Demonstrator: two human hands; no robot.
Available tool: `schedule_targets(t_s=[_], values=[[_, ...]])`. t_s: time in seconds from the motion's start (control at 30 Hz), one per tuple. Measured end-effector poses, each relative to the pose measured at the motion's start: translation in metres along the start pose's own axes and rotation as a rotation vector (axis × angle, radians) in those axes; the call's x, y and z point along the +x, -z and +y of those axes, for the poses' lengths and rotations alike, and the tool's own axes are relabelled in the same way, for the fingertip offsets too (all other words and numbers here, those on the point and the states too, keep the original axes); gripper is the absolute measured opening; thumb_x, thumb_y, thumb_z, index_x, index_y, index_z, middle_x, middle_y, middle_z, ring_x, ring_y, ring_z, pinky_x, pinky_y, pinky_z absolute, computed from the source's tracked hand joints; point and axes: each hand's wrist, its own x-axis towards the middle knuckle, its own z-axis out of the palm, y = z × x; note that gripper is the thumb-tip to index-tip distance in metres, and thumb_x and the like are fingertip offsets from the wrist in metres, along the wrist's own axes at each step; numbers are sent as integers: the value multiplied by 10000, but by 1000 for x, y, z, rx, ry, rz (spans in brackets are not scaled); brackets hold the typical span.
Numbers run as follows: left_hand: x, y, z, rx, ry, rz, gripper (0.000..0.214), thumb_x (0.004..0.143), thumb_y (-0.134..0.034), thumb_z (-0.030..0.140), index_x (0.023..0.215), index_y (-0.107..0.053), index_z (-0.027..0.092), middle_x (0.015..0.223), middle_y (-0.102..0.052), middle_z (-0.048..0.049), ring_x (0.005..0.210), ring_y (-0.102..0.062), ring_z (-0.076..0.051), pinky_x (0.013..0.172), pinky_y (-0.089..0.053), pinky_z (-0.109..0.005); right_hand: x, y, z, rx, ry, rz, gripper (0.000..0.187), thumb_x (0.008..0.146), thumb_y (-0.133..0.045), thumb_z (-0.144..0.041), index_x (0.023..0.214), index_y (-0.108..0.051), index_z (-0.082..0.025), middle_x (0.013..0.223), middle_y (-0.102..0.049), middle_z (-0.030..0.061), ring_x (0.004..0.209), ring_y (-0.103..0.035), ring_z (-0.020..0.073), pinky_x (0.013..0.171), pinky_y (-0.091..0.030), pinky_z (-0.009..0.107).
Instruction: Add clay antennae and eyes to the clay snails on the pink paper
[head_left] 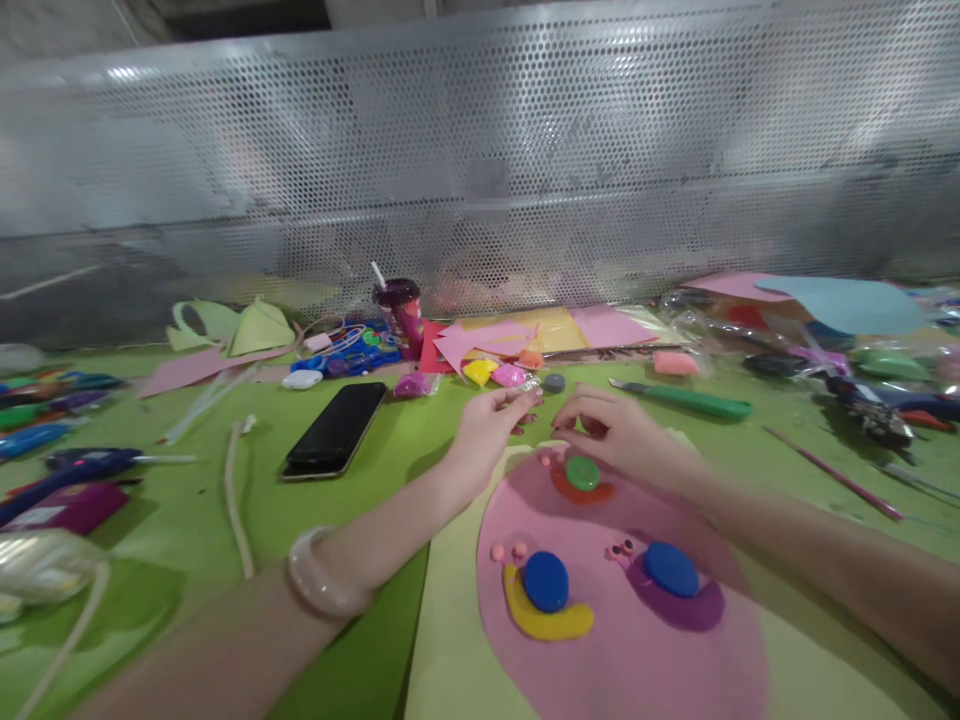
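My left hand [484,435], with a pale bangle [326,575] on its wrist, is closed in a pinch above the top of the pink paper [622,685]. My right hand [619,430] faces it, thumb and forefinger drawn together. What either pinch holds is too small to make out. Just beyond the fingertips lies a small grey clay lump [554,383]. Three clay snails are on the pink paper: one with a green disc [582,473] on red, one with a blue disc [546,582] on yellow, one with a blue disc [671,570] on purple. Two have plain pink balls beside them; the purple one has dark-dotted eyes.
A black phone [336,430] lies left of my hands, and a lidded cup [403,318] with a straw stands behind. A green utility knife [694,400] with its blade out lies to the right. A glue gun [71,470] is at far left. Perforated metal [480,150] walls the back.
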Motion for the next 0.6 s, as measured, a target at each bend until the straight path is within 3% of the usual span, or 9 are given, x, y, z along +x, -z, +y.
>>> schedule_targets(t_s=[0.13,0.27,0.6], values=[[2,1,-2,-10,12,18,233,705,-652,376,797,-700,167,867,-676,-52,677,-553,-113,598,-413,-227,2,-2,4,126,-89,-171,176,830,-559,-316,771,-661,-185,774,-597,36,663,-552,134,627,-451,281],[0,-1,-1,-5,22,5,244,730,-630,390,781,-700,162,881,-682,-64,667,-556,-108,583,-409,-219,4,-5,6,182,-153,-218,231,785,-614,-390,701,-654,-179,721,-573,21,623,-530,122,589,-446,265],[0,-3,3,19,33,-6,223,747,-629,367,730,-684,152,830,-680,-59,637,-557,-107,571,-415,-230,8,-6,10,221,-150,-312,120,780,-618,-238,809,-725,-194,786,-633,32,685,-609,137,664,-498,278]])
